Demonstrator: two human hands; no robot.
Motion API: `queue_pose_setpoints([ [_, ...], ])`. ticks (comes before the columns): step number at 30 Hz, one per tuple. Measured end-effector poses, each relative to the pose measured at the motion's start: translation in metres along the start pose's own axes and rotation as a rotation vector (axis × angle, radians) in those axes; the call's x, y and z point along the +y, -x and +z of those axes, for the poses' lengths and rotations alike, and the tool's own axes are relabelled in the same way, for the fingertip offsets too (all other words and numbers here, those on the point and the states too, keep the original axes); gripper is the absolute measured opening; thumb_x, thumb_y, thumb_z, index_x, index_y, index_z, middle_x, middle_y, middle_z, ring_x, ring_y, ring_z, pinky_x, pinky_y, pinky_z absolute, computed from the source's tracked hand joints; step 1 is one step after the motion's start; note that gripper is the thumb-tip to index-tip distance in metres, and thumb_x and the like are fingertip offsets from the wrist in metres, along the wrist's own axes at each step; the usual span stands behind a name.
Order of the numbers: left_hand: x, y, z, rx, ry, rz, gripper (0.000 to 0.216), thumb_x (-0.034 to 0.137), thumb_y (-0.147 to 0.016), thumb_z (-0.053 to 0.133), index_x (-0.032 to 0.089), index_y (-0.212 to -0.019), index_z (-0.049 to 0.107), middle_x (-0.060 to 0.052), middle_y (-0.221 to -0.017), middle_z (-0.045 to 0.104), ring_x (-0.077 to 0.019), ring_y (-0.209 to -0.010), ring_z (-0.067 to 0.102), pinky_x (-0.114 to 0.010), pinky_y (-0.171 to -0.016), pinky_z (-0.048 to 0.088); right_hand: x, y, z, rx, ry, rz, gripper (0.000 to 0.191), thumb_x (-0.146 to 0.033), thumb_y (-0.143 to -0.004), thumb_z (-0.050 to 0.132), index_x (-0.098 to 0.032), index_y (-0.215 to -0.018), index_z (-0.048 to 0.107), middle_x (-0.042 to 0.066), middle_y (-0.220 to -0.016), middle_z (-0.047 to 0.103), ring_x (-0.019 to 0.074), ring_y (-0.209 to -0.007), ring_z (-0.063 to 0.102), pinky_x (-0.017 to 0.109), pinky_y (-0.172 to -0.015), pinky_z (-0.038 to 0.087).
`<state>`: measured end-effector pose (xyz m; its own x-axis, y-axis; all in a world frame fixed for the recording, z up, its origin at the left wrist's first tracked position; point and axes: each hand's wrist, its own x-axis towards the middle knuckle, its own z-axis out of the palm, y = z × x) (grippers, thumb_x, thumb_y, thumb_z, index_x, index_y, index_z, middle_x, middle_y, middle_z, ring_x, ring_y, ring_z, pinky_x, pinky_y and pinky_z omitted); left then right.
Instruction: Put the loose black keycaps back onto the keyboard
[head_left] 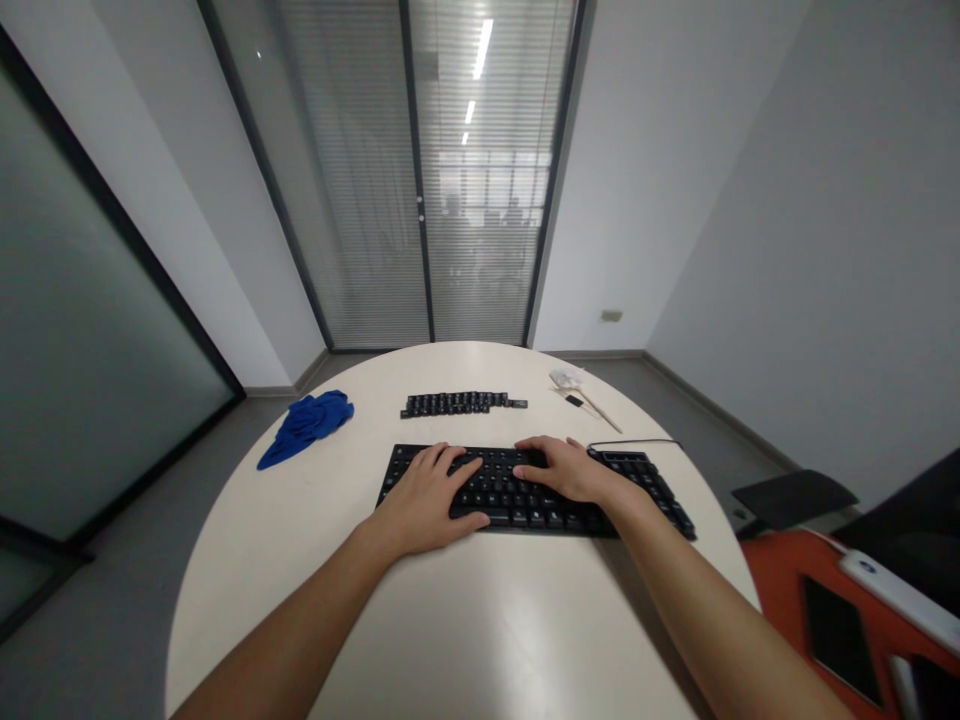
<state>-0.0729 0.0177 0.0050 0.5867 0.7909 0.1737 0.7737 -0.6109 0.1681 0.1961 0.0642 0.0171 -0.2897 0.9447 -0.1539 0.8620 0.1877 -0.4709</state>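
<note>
With fingers (pixel 468 468) apart, your left hand (pixel 421 505) and right hand (pixel 568 470) rest palm-down on the black keyboard (pixel 514 502) mid-tabletop (pixel 480 620), forearms (pixel 304 610) at seven and five o'clock; keycaps (pixel 454 403) sit in rows toward twelve, a blue cloth (pixel 307 425) toward ten.

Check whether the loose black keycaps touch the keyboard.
Apart. The head view shows a strip of pale tabletop between the loose black keycaps and the keyboard's far edge.
</note>
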Motion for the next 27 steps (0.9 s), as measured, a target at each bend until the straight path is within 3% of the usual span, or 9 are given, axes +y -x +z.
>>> queue_pose_setpoints([
  [21, -0.0015, 0.0002, 0.0017, 0.004, -0.012, -0.001, 0.074, 0.066, -0.089, 0.055, 0.024, -0.15, 0.045, -0.012, -0.151, 0.045, -0.0368, -0.141, 0.036, -0.053, -0.119, 0.027, -0.0011, 0.0013, 0.0041, 0.022, 0.057, -0.02, 0.053, -0.052, -0.091, 0.061, -0.024, -0.136, 0.057, 0.011, -0.144, 0.058, 0.0319, -0.137, 0.047, 0.063, -0.12, 0.012],
  [27, -0.0028, -0.0003, 0.0029, 0.011, 0.006, 0.007, 0.074, 0.067, -0.089, 0.054, 0.025, -0.149, 0.045, -0.011, -0.151, 0.044, -0.0367, -0.14, 0.036, -0.054, -0.118, 0.027, -0.0015, 0.0062, 0.0065, 0.041, 0.09, -0.082, 0.049, -0.053, -0.095, 0.052, -0.026, -0.135, 0.056, 0.011, -0.143, 0.057, 0.0329, -0.137, 0.046, 0.066, -0.118, 0.01],
])
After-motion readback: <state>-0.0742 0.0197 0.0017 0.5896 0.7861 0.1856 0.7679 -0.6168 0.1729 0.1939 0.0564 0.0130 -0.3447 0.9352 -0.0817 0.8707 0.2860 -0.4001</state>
